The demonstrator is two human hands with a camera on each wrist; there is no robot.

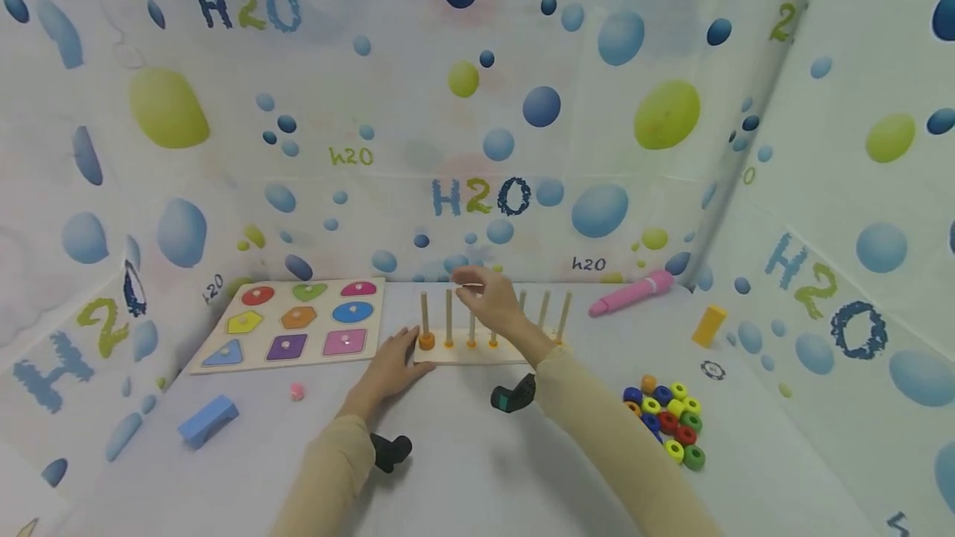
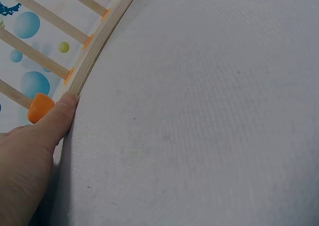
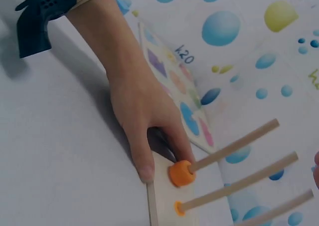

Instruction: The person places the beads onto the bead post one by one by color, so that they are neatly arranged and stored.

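Note:
A wooden peg stand (image 1: 462,352) with several upright pegs stands at the middle of the table. An orange bead (image 3: 182,173) sits at the foot of its leftmost peg. My left hand (image 1: 390,373) grips the stand's left end, thumb along the front edge and fingers round to the far side, close beside that bead. Over the left-hand pegs, near their tops, is my right hand (image 1: 496,305), its fingers loosely bent and a gap showing between thumb and fingertips. No bead shows in it. Only a sliver of that hand appears at the right wrist view's edge.
Several coloured beads (image 1: 667,421) lie in a pile at the right, with a yellow block (image 1: 709,326) and a pink marker-like stick (image 1: 631,293) behind. To the left are a shape puzzle board (image 1: 298,359), a blue block (image 1: 209,421) and a small pink piece (image 1: 297,392).

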